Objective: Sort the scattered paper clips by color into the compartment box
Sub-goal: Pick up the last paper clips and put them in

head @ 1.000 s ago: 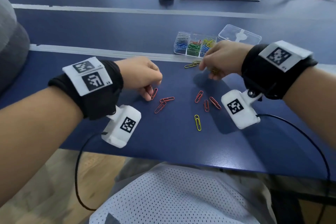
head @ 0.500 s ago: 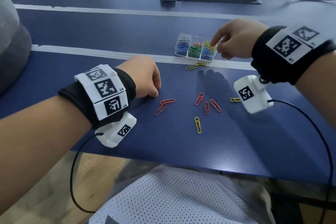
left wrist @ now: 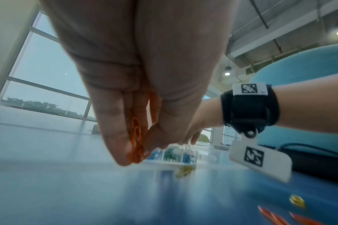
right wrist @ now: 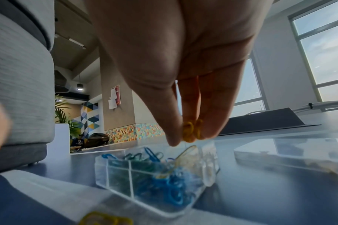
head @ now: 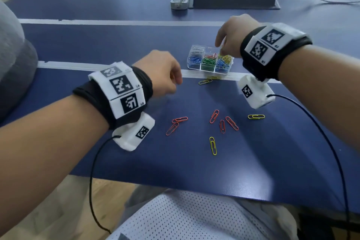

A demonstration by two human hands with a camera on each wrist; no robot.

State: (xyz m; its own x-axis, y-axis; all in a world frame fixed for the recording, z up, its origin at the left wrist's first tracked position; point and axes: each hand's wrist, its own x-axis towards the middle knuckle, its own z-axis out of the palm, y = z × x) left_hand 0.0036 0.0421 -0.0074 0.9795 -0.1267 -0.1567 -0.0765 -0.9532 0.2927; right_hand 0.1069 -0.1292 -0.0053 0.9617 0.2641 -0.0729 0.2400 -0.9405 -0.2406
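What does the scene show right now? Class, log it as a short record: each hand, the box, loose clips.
left hand: pinches red clips, above the table
right hand: pinches yellow clips over the box
box: clear, open; compartments hold silver, blue, green, red and yellow clips
loose red clips: five on the table
loose yellow clips: three in plain view, one more at the box's near edge
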